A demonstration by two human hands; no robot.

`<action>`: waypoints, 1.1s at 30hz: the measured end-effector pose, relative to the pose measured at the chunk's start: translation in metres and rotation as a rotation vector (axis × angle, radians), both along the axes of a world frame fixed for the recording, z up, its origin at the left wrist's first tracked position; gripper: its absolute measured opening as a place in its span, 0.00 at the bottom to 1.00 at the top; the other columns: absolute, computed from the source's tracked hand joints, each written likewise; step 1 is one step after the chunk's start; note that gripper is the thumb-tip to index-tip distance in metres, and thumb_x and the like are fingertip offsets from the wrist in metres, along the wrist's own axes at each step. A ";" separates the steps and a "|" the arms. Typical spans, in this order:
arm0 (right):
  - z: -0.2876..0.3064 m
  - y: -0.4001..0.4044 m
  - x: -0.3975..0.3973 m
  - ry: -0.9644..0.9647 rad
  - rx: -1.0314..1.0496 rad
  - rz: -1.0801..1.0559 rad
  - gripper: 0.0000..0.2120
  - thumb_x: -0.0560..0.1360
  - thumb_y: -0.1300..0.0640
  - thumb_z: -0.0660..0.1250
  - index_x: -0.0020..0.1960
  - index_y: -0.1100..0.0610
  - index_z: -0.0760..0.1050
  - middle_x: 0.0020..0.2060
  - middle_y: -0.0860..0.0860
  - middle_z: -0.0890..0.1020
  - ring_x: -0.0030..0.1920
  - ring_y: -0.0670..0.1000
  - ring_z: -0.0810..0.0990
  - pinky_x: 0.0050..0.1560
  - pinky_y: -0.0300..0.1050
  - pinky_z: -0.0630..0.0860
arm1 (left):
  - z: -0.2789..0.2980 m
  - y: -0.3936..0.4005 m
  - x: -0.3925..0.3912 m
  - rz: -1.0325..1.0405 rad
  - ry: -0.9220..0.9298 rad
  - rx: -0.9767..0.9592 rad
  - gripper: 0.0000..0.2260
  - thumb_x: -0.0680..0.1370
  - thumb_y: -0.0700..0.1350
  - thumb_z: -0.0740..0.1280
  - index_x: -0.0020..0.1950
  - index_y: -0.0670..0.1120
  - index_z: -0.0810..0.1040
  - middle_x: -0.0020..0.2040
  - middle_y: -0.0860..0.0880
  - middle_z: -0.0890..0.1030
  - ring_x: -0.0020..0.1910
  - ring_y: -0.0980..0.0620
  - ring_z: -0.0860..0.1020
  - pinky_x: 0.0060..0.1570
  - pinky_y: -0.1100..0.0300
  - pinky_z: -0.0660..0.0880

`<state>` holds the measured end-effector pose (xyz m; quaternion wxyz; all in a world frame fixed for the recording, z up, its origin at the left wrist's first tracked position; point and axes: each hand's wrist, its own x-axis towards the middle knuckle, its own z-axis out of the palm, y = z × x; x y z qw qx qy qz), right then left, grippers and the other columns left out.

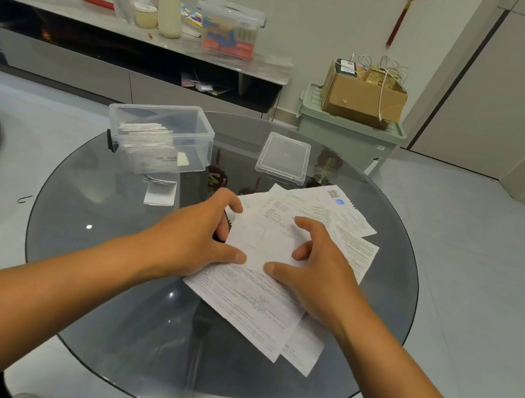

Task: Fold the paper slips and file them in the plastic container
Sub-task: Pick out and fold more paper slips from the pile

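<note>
Head view: both hands work the top paper slip (265,234) on the glass bench (108,242). The left hand (199,237) and right hand (318,270) pinch its folded edge, fingers curled. Best to square the edges, then crease firmly. It is thin, white and printed, lying on a loose pile, near the open plastic container (161,133).

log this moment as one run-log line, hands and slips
stage: folding | left hand: holds top slip | right hand: holds same slip | loose slips: on glass table | container: open, folded slips inside
</note>
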<state>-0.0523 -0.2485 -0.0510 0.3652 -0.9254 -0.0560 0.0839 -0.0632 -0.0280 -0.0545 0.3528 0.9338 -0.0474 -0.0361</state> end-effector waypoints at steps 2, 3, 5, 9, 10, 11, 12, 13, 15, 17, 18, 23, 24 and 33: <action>0.002 -0.006 0.003 0.020 0.007 -0.017 0.30 0.73 0.48 0.77 0.69 0.37 0.65 0.51 0.43 0.73 0.49 0.45 0.77 0.47 0.46 0.77 | 0.004 0.000 -0.001 -0.004 -0.065 0.023 0.27 0.71 0.55 0.79 0.60 0.61 0.64 0.51 0.58 0.73 0.45 0.55 0.75 0.44 0.59 0.76; 0.002 -0.009 0.005 0.009 0.001 -0.003 0.26 0.74 0.49 0.76 0.65 0.38 0.67 0.53 0.43 0.73 0.49 0.45 0.76 0.45 0.43 0.75 | 0.005 0.002 0.000 -0.043 -0.122 0.078 0.26 0.71 0.56 0.78 0.60 0.62 0.66 0.54 0.60 0.71 0.49 0.56 0.74 0.47 0.62 0.73; 0.001 -0.013 0.007 -0.029 -0.042 0.063 0.17 0.75 0.49 0.75 0.59 0.39 0.73 0.55 0.42 0.73 0.51 0.45 0.76 0.47 0.41 0.73 | 0.009 0.007 0.001 -0.205 -0.228 0.268 0.20 0.73 0.60 0.75 0.61 0.63 0.72 0.60 0.62 0.68 0.58 0.59 0.68 0.55 0.63 0.69; 0.007 -0.015 0.003 0.046 -0.121 0.231 0.23 0.72 0.39 0.75 0.64 0.38 0.74 0.62 0.39 0.68 0.58 0.44 0.73 0.61 0.46 0.75 | 0.007 0.013 0.002 -0.403 -0.288 0.494 0.25 0.78 0.67 0.61 0.73 0.60 0.71 0.68 0.62 0.71 0.63 0.60 0.66 0.61 0.61 0.65; 0.009 -0.014 0.001 0.049 -0.158 0.262 0.25 0.71 0.39 0.75 0.66 0.37 0.72 0.64 0.37 0.66 0.60 0.43 0.71 0.63 0.47 0.75 | 0.006 0.012 0.003 -0.414 -0.325 0.515 0.25 0.79 0.65 0.61 0.74 0.59 0.71 0.68 0.60 0.73 0.63 0.59 0.69 0.61 0.61 0.66; 0.009 -0.012 -0.001 0.026 -0.203 0.286 0.26 0.72 0.39 0.74 0.68 0.37 0.71 0.66 0.37 0.64 0.61 0.43 0.70 0.64 0.48 0.74 | 0.007 0.011 0.004 -0.434 -0.369 0.536 0.23 0.79 0.63 0.60 0.73 0.57 0.72 0.65 0.59 0.75 0.61 0.57 0.72 0.59 0.60 0.68; 0.008 -0.010 -0.002 -0.020 -0.248 0.295 0.24 0.74 0.40 0.72 0.68 0.38 0.71 0.67 0.37 0.64 0.62 0.43 0.69 0.64 0.49 0.74 | 0.006 0.008 0.006 -0.457 -0.404 0.554 0.21 0.80 0.60 0.60 0.71 0.56 0.74 0.62 0.57 0.78 0.57 0.55 0.74 0.57 0.59 0.71; 0.006 -0.007 -0.004 -0.080 -0.283 0.293 0.21 0.76 0.41 0.70 0.68 0.38 0.72 0.68 0.38 0.64 0.63 0.43 0.69 0.64 0.49 0.74 | 0.007 0.006 0.006 -0.472 -0.423 0.571 0.19 0.80 0.58 0.59 0.68 0.56 0.77 0.58 0.56 0.80 0.54 0.55 0.76 0.53 0.58 0.73; 0.002 -0.003 -0.005 -0.173 -0.264 0.242 0.12 0.79 0.45 0.67 0.63 0.42 0.77 0.66 0.40 0.69 0.60 0.44 0.71 0.60 0.48 0.76 | 0.006 0.004 0.006 -0.439 -0.438 0.521 0.15 0.81 0.58 0.59 0.59 0.56 0.82 0.52 0.58 0.81 0.49 0.57 0.77 0.48 0.57 0.75; 0.000 0.000 -0.004 -0.181 -0.120 0.127 0.06 0.81 0.47 0.67 0.51 0.47 0.81 0.54 0.44 0.78 0.50 0.47 0.78 0.51 0.51 0.79 | 0.004 0.002 0.005 -0.295 -0.360 0.344 0.10 0.81 0.58 0.63 0.54 0.58 0.82 0.48 0.61 0.81 0.46 0.60 0.77 0.44 0.59 0.74; -0.001 0.001 -0.002 -0.158 -0.051 0.066 0.09 0.80 0.47 0.68 0.45 0.50 0.82 0.46 0.47 0.81 0.45 0.51 0.80 0.47 0.55 0.79 | 0.002 0.001 0.005 -0.217 -0.292 0.243 0.08 0.80 0.58 0.66 0.54 0.58 0.82 0.46 0.62 0.81 0.45 0.60 0.77 0.44 0.58 0.74; -0.008 0.006 0.007 -0.130 -0.108 -0.093 0.14 0.74 0.40 0.73 0.52 0.46 0.76 0.54 0.45 0.76 0.50 0.50 0.78 0.51 0.52 0.79 | -0.009 -0.007 0.009 -0.021 -0.146 0.046 0.14 0.78 0.54 0.72 0.62 0.62 0.74 0.49 0.60 0.75 0.43 0.58 0.75 0.44 0.60 0.72; -0.008 0.006 0.007 -0.109 -0.146 -0.091 0.18 0.73 0.38 0.73 0.57 0.44 0.73 0.57 0.44 0.73 0.54 0.49 0.76 0.54 0.52 0.78 | -0.010 -0.007 0.010 -0.022 -0.158 0.062 0.14 0.78 0.54 0.72 0.61 0.62 0.74 0.51 0.60 0.73 0.44 0.59 0.74 0.46 0.60 0.72; 0.002 0.012 0.016 0.022 -0.029 -0.058 0.18 0.70 0.41 0.77 0.42 0.52 0.74 0.42 0.47 0.81 0.42 0.50 0.79 0.44 0.51 0.77 | -0.007 -0.005 0.013 -0.132 -0.203 0.140 0.09 0.77 0.54 0.73 0.56 0.58 0.82 0.50 0.60 0.76 0.49 0.61 0.72 0.46 0.64 0.70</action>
